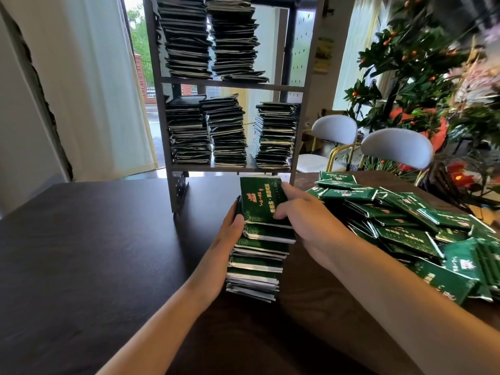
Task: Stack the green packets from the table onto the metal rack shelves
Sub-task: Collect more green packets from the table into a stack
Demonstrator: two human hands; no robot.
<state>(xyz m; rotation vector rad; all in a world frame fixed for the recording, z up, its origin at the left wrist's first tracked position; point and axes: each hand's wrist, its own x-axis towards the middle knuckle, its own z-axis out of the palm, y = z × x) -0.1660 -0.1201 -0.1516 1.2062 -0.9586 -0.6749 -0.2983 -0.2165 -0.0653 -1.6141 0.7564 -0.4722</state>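
Packets in green wrappers stand as a tall stack on the dark surface, just in front of the metal rack, and both hands close in on it from either side. The left hand lies flat against the stack's left flank, fingers straight and pointing up along the edges, thumb resting near the top packet's lower left corner. The right hand comes over from the right and grips the top packet, thumb on its printed face and fingers curled round its far right edge. That top packet sits slightly tilted, its red and gold print facing up.

Just right of the right forearm, a loose heap of green packets spreads across the surface, lying at all angles and overlapping, reaching towards the right edge of the view.

The rack stands upright on the surface behind the stack. Its lower shelf bears three piles of packets side by side; the shelf above carries two taller piles.

Behind the heap stand two white chairs with brass-coloured legs, and beyond them a leafy plant with small orange fruits. A pale curtain hangs at the left beside a window.
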